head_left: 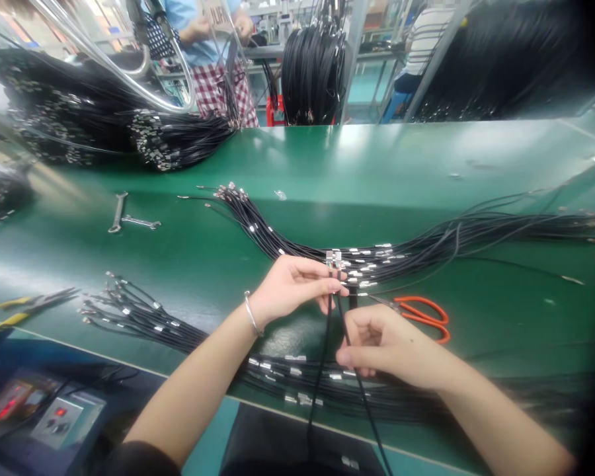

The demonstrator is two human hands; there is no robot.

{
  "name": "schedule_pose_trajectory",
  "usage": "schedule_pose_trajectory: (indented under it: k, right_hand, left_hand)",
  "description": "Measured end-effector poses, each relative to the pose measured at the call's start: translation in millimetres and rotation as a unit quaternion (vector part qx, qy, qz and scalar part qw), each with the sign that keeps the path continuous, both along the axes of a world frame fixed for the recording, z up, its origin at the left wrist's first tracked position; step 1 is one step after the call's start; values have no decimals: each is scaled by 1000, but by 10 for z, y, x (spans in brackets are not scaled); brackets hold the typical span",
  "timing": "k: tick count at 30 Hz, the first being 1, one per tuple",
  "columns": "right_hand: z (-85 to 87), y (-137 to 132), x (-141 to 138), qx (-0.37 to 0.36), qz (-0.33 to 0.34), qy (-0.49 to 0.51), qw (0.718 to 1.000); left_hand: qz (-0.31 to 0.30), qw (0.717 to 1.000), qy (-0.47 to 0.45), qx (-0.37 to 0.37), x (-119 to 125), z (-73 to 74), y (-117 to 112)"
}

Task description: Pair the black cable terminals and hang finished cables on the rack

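Between the thumb and fingers of my left hand (302, 284) are two black cables (329, 330), pinched just below their silver connectors (334, 258). The connectors stand side by side, pointing away from me. My right hand (377, 344) is curled lower down, thumb and fingers closed at the right-hand cable. Behind my hands lies a long bundle of black cables (416, 254) with white labels. A second cable bundle (158, 324) passes under my forearms near the front edge. Orange-handled scissors (424, 317) rest just beyond my right hand, their blades partly hidden.
Two wrenches (119, 211) and yellow-handled pliers (34, 307) lie on the left of the green table (287, 158). Large cable heaps (178, 142) sit at the back left. A control box (67, 420) is below the front edge. Across the table stands a person in a checked garment (223, 92).
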State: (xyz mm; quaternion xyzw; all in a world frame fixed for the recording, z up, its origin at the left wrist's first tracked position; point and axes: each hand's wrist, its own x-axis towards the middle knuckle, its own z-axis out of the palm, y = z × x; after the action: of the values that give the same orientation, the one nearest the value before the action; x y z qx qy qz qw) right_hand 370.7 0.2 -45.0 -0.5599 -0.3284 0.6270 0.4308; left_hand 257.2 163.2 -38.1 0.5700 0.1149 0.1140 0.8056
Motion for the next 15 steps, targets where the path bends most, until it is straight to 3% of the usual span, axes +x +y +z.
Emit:
schedule_pose_trajectory:
  k: [15]
  right_hand:
    - [29, 9, -7, 7, 2, -14, 1000]
  left_hand:
    - [-4, 1000, -1, 21, -28, 11, -7]
